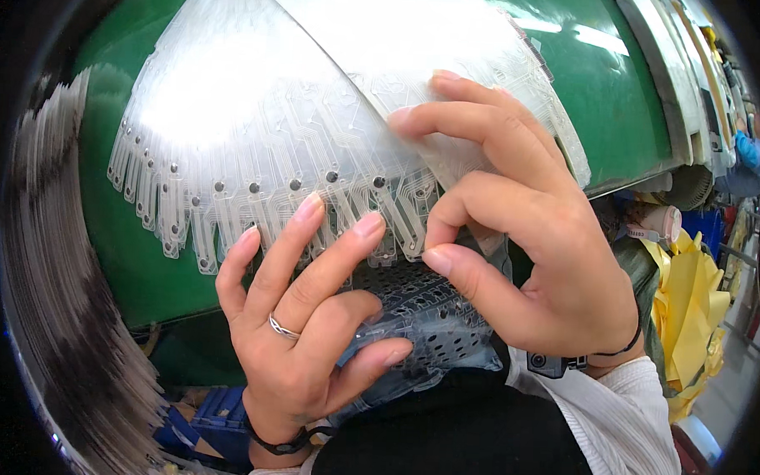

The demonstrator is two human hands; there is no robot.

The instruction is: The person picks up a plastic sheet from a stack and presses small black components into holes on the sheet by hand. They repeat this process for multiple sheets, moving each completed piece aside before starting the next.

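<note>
A fanned stack of clear plastic circuit sheets (pixel 258 124) with printed traces and small dark dots lies on a green surface (pixel 619 103). My left hand (pixel 301 327), a ring on one finger, holds the near tails of the sheets from below, fingertips on the tabs. My right hand (pixel 514 234) rests on the sheets' right part, fingers pressing on top and thumb and forefinger pinching an edge. Under both hands lies a dark perforated sheet (pixel 427 314) in clear film.
A tall fanned pile of more clear sheets (pixel 68 294) curves along the left edge. Yellow material (pixel 687 315) hangs at the right. Blue crates (pixel 215 416) sit below the green surface. Another person's blue sleeve (pixel 751 154) shows far right.
</note>
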